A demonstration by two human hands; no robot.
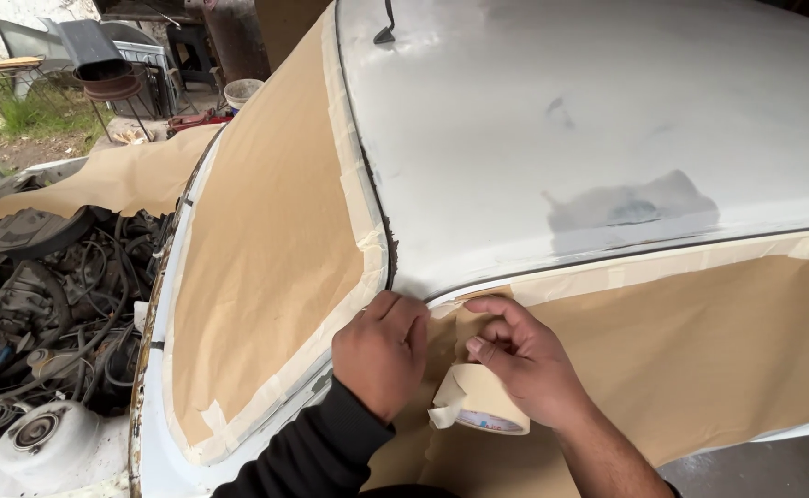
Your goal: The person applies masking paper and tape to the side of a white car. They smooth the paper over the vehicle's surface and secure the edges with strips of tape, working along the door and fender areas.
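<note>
A white car roof (561, 111) fills the upper right, with a grey sanded patch. Brown masking paper (266, 240) covers the windscreen and more brown paper (699, 341) covers the side window, both edged with cream masking tape (358, 184). My left hand (381, 350), in a black sleeve, presses its fingers on the taped corner where roof, windscreen and side meet. My right hand (524, 360) holds a roll of cream masking tape (478, 401), a loose end hanging from it, against the side paper just below the roof edge.
The open engine bay (45, 304) with hoses and belts lies at the left, partly under another sheet of brown paper (118, 175). Behind it stand a metal duct, a bucket (241, 90), grass and clutter. A wiper arm (386, 28) rests at the roof's top.
</note>
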